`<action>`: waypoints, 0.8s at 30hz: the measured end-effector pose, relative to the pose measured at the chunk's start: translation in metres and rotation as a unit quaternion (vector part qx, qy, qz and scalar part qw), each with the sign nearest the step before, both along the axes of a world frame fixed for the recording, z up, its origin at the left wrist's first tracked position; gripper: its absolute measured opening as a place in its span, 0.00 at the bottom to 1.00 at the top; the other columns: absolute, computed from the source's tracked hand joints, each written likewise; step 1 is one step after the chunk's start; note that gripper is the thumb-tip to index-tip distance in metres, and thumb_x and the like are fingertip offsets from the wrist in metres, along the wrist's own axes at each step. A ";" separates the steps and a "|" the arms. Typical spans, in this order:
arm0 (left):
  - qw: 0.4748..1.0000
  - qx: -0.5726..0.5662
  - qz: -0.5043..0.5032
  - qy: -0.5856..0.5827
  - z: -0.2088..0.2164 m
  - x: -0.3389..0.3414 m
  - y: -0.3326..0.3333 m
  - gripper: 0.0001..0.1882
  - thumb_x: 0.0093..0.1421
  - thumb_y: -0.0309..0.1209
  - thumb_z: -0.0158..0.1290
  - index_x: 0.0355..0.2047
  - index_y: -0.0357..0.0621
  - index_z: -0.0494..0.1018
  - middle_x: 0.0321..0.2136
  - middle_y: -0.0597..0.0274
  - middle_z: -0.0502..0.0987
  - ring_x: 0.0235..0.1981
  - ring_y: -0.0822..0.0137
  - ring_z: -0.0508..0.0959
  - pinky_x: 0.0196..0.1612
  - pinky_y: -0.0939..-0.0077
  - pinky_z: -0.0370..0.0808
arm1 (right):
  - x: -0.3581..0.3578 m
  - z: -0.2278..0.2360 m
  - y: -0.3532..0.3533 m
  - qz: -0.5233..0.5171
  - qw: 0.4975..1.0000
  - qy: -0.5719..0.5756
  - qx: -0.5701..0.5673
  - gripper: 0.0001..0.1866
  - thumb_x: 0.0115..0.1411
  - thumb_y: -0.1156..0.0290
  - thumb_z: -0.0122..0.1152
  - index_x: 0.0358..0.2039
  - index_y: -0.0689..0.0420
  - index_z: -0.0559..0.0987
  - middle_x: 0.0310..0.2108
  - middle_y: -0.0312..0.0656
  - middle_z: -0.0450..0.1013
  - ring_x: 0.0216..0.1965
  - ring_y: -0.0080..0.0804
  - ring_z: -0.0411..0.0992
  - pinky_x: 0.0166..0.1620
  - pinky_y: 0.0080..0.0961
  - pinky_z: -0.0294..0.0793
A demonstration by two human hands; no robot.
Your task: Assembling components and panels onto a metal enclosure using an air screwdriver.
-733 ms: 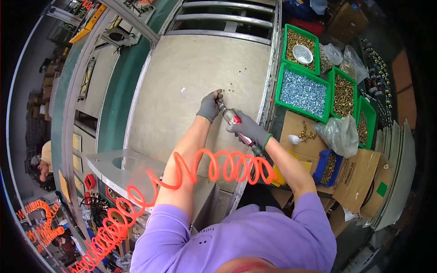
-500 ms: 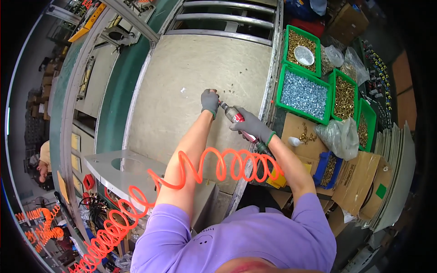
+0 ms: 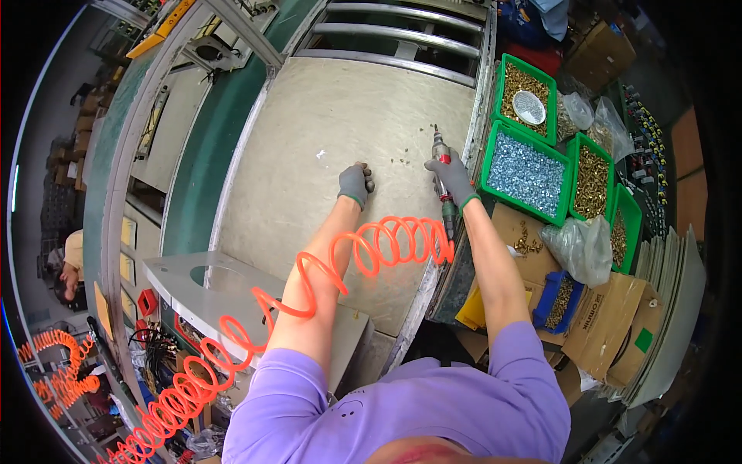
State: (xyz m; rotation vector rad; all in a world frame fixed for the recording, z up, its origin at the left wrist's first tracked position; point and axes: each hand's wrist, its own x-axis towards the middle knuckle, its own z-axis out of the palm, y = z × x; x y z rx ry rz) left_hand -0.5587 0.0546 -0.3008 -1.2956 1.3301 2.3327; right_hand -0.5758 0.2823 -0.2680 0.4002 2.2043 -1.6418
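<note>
My right hand [image 3: 454, 178], in a grey glove, is wrapped round a red and grey air screwdriver [image 3: 441, 151] near the right edge of the metal work surface [image 3: 309, 209]. The tool's tip points away from me. An orange coiled hose [image 3: 185, 394] runs across my left forearm to the tool's rear end. My left hand [image 3: 355, 185], gloved with bare fingertips, hovers over the middle of the surface with its fingers curled in. Whatever they may hold is hidden. Between the hands lie small dark bits [image 3: 399, 161], and a white scrap [image 3: 321, 155] lies farther left.
Right of the surface stand a green bin [image 3: 519, 206] of silvery-blue metal parts, several green bins of brass parts [image 3: 591, 178], a plastic bag [image 3: 583, 251] and a blue bin [image 3: 545, 317]. Metal rollers [image 3: 394, 46] lie beyond. A metal plate with a hole [image 3: 232, 282] sits near left.
My right hand has carried the air screwdriver right and away from my left hand, turning its tip forward. The hose end shifted with it. My left hand stays near the middle, fingers curled.
</note>
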 end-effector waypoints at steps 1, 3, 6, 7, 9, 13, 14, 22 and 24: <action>1.000 0.019 -0.003 0.005 0.000 0.001 0.002 0.06 0.58 0.28 0.44 0.35 0.40 0.68 0.21 0.63 0.68 0.15 0.72 0.63 0.15 0.79 0.61 | -0.001 -0.001 0.000 0.002 0.999 0.011 0.033 0.34 0.43 0.63 0.64 0.50 0.60 0.64 0.25 0.42 0.69 0.21 0.30 0.69 0.24 0.26 0.68; 1.000 0.019 -0.016 0.015 0.001 0.005 0.005 0.06 0.58 0.27 0.44 0.35 0.40 0.67 0.21 0.63 0.68 0.15 0.72 0.63 0.16 0.79 0.62 | 0.004 0.007 -0.004 0.009 1.000 -0.001 0.019 0.33 0.42 0.61 0.65 0.47 0.60 0.65 0.26 0.43 0.70 0.23 0.32 0.70 0.27 0.29 0.70; 0.998 0.032 -0.037 0.031 0.002 0.008 0.009 0.06 0.58 0.25 0.43 0.35 0.40 0.66 0.21 0.63 0.68 0.15 0.72 0.64 0.16 0.79 0.63 | 0.015 0.008 -0.004 0.119 0.992 -0.035 0.006 0.39 0.41 0.57 0.65 0.52 0.60 0.63 0.34 0.49 0.71 0.33 0.38 0.73 0.36 0.31 0.72; 0.998 0.042 -0.040 0.034 0.002 0.009 0.009 0.06 0.58 0.24 0.43 0.35 0.39 0.66 0.20 0.63 0.68 0.16 0.72 0.64 0.17 0.79 0.64 | 0.021 0.002 -0.006 0.119 0.992 -0.036 0.005 0.39 0.41 0.57 0.65 0.52 0.60 0.63 0.34 0.49 0.71 0.33 0.38 0.73 0.36 0.31 0.72; 0.998 0.042 -0.048 0.020 0.004 0.009 0.007 0.06 0.58 0.24 0.42 0.35 0.39 0.66 0.20 0.63 0.68 0.16 0.72 0.64 0.17 0.79 0.63 | 0.043 -0.007 -0.008 0.157 0.981 0.043 0.103 0.46 0.41 0.55 0.64 0.59 0.60 0.57 0.42 0.56 0.70 0.42 0.46 0.72 0.45 0.32 0.70; 0.997 0.006 -0.080 -0.013 0.007 0.017 0.005 0.05 0.58 0.25 0.41 0.33 0.39 0.66 0.19 0.63 0.67 0.16 0.71 0.65 0.16 0.79 0.63 | 0.077 0.018 -0.015 0.236 0.968 -0.054 0.065 0.50 0.40 0.55 0.64 0.62 0.59 0.52 0.48 0.59 0.67 0.49 0.48 0.68 0.50 0.31 0.67; 0.997 0.006 -0.081 -0.014 0.008 0.019 0.005 0.05 0.58 0.25 0.41 0.33 0.39 0.66 0.19 0.63 0.67 0.16 0.71 0.65 0.16 0.79 0.63 | 0.083 0.014 -0.016 0.248 0.966 -0.044 0.056 0.50 0.40 0.55 0.64 0.62 0.59 0.52 0.48 0.58 0.67 0.48 0.47 0.69 0.50 0.31 0.66; 0.911 -0.191 -0.358 -0.071 0.025 0.030 -0.003 0.19 0.64 0.43 0.40 0.28 0.40 0.69 0.18 0.67 0.67 0.12 0.73 0.62 0.13 0.80 0.59 | 0.110 0.043 -0.022 0.267 0.960 -0.075 -0.044 0.50 0.40 0.57 0.65 0.62 0.58 0.52 0.46 0.55 0.68 0.44 0.43 0.70 0.47 0.29 0.68; 0.940 -0.063 -0.331 -0.055 0.023 0.032 -0.009 0.19 0.64 0.43 0.41 0.27 0.41 0.69 0.18 0.67 0.67 0.12 0.73 0.62 0.13 0.80 0.58 | 0.111 0.056 -0.024 0.274 0.954 -0.109 -0.050 0.50 0.41 0.58 0.65 0.62 0.58 0.52 0.45 0.54 0.69 0.42 0.42 0.71 0.45 0.29 0.69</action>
